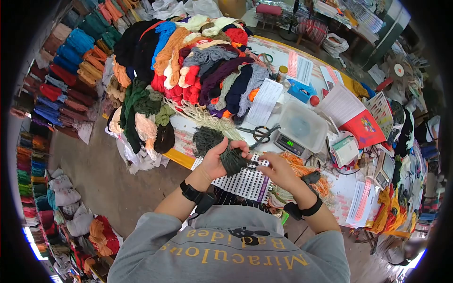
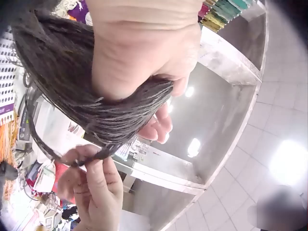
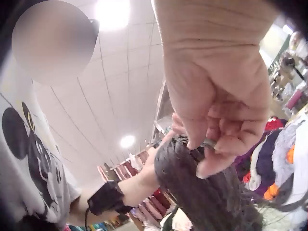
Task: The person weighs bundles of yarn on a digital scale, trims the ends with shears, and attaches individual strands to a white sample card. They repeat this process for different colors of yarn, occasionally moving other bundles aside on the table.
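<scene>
A dark grey-green skein of yarn is looped through my left hand, whose thumb and fingers grip it over the front of the table. More of the same dark yarn trails beyond that hand. My right hand is close by on the right. In the left wrist view, the right hand's thumb and fingers pinch a thin twisted strand at the skein's lower end. Seen from the right wrist, the right hand pinches yarn at the top of the hanging skein.
A white card with rows of black dots lies below the hands. Black-handled scissors, a digital scale with a clear tub, and orange yarn are close by. Colourful skeins are heaped at the back left.
</scene>
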The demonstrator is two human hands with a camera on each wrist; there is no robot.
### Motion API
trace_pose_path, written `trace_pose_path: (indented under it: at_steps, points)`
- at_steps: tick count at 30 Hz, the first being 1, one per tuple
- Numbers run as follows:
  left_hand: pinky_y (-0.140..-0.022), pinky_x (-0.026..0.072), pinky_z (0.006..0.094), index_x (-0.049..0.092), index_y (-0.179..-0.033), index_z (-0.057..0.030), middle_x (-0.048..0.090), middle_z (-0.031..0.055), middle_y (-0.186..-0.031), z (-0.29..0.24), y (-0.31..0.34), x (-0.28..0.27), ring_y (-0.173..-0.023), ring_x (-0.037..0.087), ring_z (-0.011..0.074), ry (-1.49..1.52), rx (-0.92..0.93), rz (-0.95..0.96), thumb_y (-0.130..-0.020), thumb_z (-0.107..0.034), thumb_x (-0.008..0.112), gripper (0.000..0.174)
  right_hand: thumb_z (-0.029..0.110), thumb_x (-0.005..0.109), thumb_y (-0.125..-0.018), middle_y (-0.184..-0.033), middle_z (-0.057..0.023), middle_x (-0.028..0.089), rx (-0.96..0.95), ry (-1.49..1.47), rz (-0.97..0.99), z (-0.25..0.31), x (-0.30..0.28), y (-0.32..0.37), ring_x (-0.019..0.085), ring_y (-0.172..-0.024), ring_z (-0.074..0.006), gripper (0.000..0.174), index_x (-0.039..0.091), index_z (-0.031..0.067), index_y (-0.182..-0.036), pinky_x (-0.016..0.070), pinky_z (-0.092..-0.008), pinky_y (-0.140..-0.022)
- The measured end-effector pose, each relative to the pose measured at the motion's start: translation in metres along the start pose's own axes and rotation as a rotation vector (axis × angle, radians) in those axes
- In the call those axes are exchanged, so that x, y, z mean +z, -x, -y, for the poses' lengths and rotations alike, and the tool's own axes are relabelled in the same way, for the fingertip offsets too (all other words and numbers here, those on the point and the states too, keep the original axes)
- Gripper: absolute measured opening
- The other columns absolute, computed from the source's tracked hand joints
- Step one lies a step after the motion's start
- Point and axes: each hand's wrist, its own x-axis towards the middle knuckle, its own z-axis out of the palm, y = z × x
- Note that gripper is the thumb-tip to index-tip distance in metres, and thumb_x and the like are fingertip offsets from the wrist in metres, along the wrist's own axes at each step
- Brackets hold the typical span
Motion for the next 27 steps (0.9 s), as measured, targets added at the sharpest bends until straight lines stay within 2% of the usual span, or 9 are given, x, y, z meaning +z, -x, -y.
trace_pose_path:
  at_steps: [1, 3, 5, 7, 9, 10, 14, 21, 27]
  points:
    - [-0.099, 0.0369, 0.0405, 0.046, -0.124, 0.0017, 0.044, 0.0168, -0.130, -0.001, 0.000, 0.009, -0.105, 0.053, 0.0246, -0.073, -0.036, -0.100, -0.096, -0.040, 0.031, 0.052, 0.017, 0.055, -0.087, -0.078, -0.0090, 0.060, -0.238, 0.170, -0.291, 0.001, 0.000, -0.001, 0.058, -0.055, -0.0130, 0.018, 0.055, 0.0026, -0.099, 0.0455, -0.0262, -0.052]
    - [-0.100, 0.0360, 0.0397, 0.048, -0.123, 0.0012, 0.041, 0.0151, -0.133, 0.000, 0.000, 0.017, -0.105, 0.052, 0.0236, -0.147, -0.075, -0.197, -0.096, -0.039, 0.031, 0.051, 0.012, 0.057, -0.085, -0.092, -0.0106, 0.060, -0.135, 0.052, -0.264, 0.004, -0.002, -0.001, 0.060, -0.066, -0.0147, 0.020, 0.056, 0.0025, -0.102, 0.0461, -0.0263, -0.057]
    - [-0.102, 0.0335, 0.0367, 0.047, -0.124, 0.0004, 0.035, 0.0107, -0.138, 0.005, -0.003, 0.022, -0.114, 0.046, 0.0222, -0.274, -0.040, -0.169, -0.097, -0.038, 0.029, 0.050, 0.009, 0.058, -0.083, -0.096, -0.0099, 0.058, -0.040, -0.491, -0.169, 0.025, 0.004, -0.002, 0.059, -0.069, -0.0171, 0.022, 0.055, 0.0007, -0.103, 0.0458, -0.0276, -0.060]
    - [-0.103, 0.0312, 0.0345, 0.046, -0.126, 0.0002, 0.029, 0.0073, -0.142, 0.012, -0.007, 0.029, -0.122, 0.040, 0.0198, -0.346, -0.042, -0.136, -0.097, -0.036, 0.029, 0.049, 0.006, 0.059, -0.081, -0.096, -0.0095, 0.058, 0.009, -0.478, -0.159, 0.033, 0.013, -0.006, 0.057, -0.072, -0.0179, 0.022, 0.056, -0.0011, -0.101, 0.0452, -0.0284, -0.062]
    - [-0.104, 0.0294, 0.0343, 0.044, -0.128, -0.0005, 0.028, 0.0074, -0.142, 0.019, -0.006, 0.029, -0.126, 0.035, 0.0199, -0.480, -0.064, -0.110, -0.097, -0.036, 0.029, 0.049, 0.008, 0.061, -0.080, -0.095, -0.0103, 0.058, -0.260, -0.096, -0.257, 0.036, 0.024, -0.007, 0.056, -0.073, -0.0185, 0.019, 0.059, -0.0004, -0.097, 0.0449, -0.0285, -0.062]
    - [-0.104, 0.0286, 0.0339, 0.042, -0.130, -0.0008, 0.030, 0.0073, -0.141, 0.021, -0.005, 0.032, -0.125, 0.036, 0.0199, -0.536, -0.067, -0.107, -0.097, -0.035, 0.031, 0.049, 0.009, 0.064, -0.079, -0.092, -0.0104, 0.057, -0.164, -0.001, -0.266, 0.036, 0.030, -0.005, 0.056, -0.073, -0.0208, 0.016, 0.060, 0.0005, -0.092, 0.0448, -0.0294, -0.063]
    - [-0.103, 0.0291, 0.0312, 0.043, -0.130, -0.0007, 0.036, 0.0078, -0.137, 0.023, -0.002, 0.037, -0.122, 0.038, 0.0162, -0.677, -0.041, -0.178, -0.097, -0.036, 0.034, 0.049, 0.010, 0.063, -0.078, -0.083, -0.0114, 0.053, -0.287, 0.000, -0.345, 0.033, 0.034, -0.007, 0.055, -0.069, -0.0239, 0.013, 0.057, 0.0005, -0.085, 0.0438, -0.0316, -0.060]
    - [-0.097, 0.0361, 0.0287, 0.047, -0.126, -0.0010, 0.052, 0.0087, -0.121, 0.025, 0.002, 0.036, -0.113, 0.047, 0.0142, -0.624, 0.027, -0.330, -0.097, -0.038, 0.033, 0.049, 0.009, 0.061, -0.080, -0.078, -0.0085, 0.052, -0.204, 0.003, -0.354, 0.035, 0.031, -0.002, 0.054, -0.062, -0.0178, 0.011, 0.057, -0.0001, -0.085, 0.0430, -0.0281, -0.055]
    - [-0.078, 0.0439, 0.0259, 0.049, -0.123, -0.0010, 0.052, 0.0014, -0.083, 0.017, 0.006, 0.019, -0.086, 0.051, 0.0109, -0.278, 0.051, -0.249, -0.094, -0.041, 0.040, 0.050, 0.015, 0.051, -0.090, -0.083, -0.0063, 0.061, 0.111, -0.942, -0.207, 0.034, 0.030, -0.001, 0.057, -0.057, -0.0104, 0.014, 0.054, 0.0012, -0.091, 0.0417, -0.0195, -0.050]
